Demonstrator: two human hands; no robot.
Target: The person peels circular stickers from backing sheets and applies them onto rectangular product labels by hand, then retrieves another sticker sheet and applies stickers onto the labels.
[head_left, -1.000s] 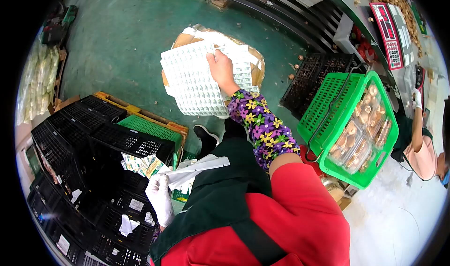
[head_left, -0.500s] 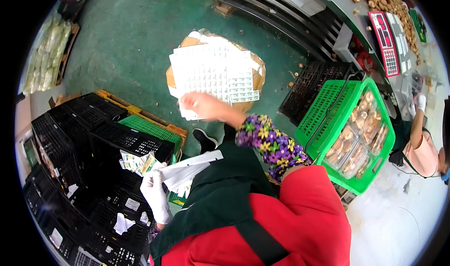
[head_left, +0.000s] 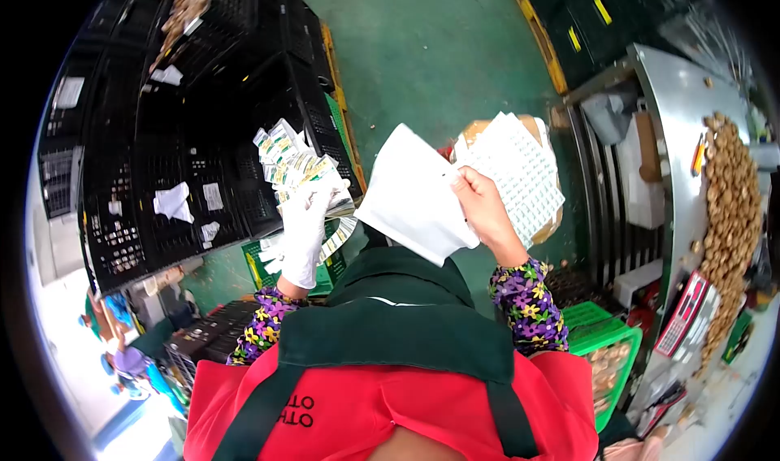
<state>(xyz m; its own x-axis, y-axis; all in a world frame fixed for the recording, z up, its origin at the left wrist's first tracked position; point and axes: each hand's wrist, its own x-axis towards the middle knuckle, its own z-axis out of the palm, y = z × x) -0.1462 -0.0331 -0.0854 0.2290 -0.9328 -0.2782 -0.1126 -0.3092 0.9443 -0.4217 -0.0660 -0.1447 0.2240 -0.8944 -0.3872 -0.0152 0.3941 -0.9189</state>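
Observation:
My left hand [head_left: 305,229], in a white glove, is closed around a fanned bunch of printed labels [head_left: 294,164] with green and yellow marks. More label strips [head_left: 337,238] hang below and beside that hand. Between thumb and fingers, my bare right hand [head_left: 486,213] grips a white paper sheet [head_left: 414,197], tilted in front of the dark apron. Just beyond that hand, printed label sheets [head_left: 520,164] lie spread over a cardboard box [head_left: 546,227] on the floor.
Black crates [head_left: 191,168] are stacked on the left, with paper scraps on them. At right, a metal table [head_left: 670,95] bears a heap of brown mushrooms [head_left: 727,209] and a red scale [head_left: 682,315]. A green crate [head_left: 609,331] with packed trays stands lower right. People [head_left: 134,355] are at lower left.
The view has swung round, bringing the black crates higher up. My right hand has moved from the label sheets to hold the white sheet in front of me. My left hand keeps its labels.

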